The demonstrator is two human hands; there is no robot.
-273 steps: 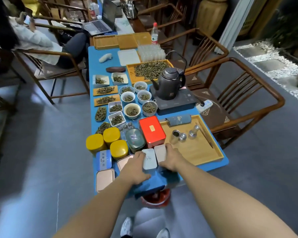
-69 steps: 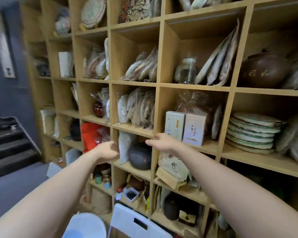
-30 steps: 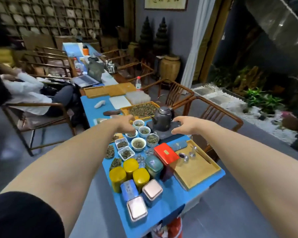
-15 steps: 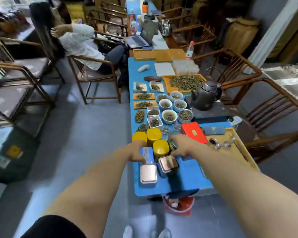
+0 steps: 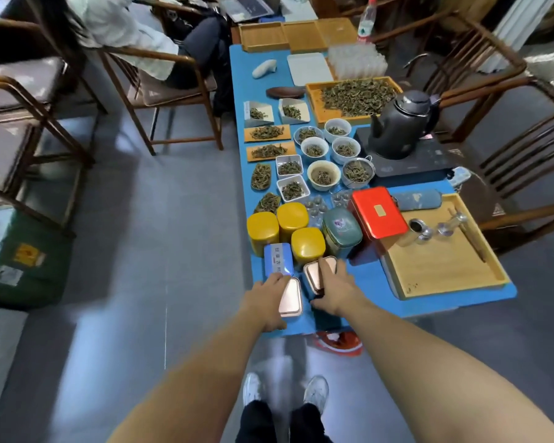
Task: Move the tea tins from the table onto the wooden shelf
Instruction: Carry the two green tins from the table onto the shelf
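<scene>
Both hands reach to the near end of a long blue worktop [image 5: 375, 282]. The left hand [image 5: 266, 302] lies over the left edge of a rose-gold-lidded tin [image 5: 291, 297] at the near corner, fingers curled down its side; whether that grip is actually closed on the tin cannot be told. The right hand [image 5: 335, 290] rests on a second rose-gold tin [image 5: 315, 273] just beside the first, fingers spread over the lid and thumb down the near side, not visibly clamped.

Just beyond the left hand stands a light blue tin [image 5: 278, 259] with a white label strip bearing printed characters, too blurred to read. Behind it cluster three yellow tins [image 5: 290, 230] with rounded lids, then a grey-green tin [image 5: 342, 227] with a small floral emblem, and a red tin [image 5: 379, 212] carrying a small gold rectangular label; no wording on it is legible.

To the right lies a wooden tray [image 5: 442, 263] holding small metal pieces. Farther along are white bowls and dishes of loose tea leaves [image 5: 320, 174], a dark kettle [image 5: 405, 123] on a black hob, and a larger tray of leaves [image 5: 355, 97]. A bottle with a red and white label [image 5: 365, 24] stands at the far end.

The floor [image 5: 160, 251] is grey and glossy. Wooden armchairs line both sides of the worktop; a seated person in a pale top [image 5: 125, 30] occupies one on the left. A green box with a yellow sticker [image 5: 26, 257] sits on the floor at left.
</scene>
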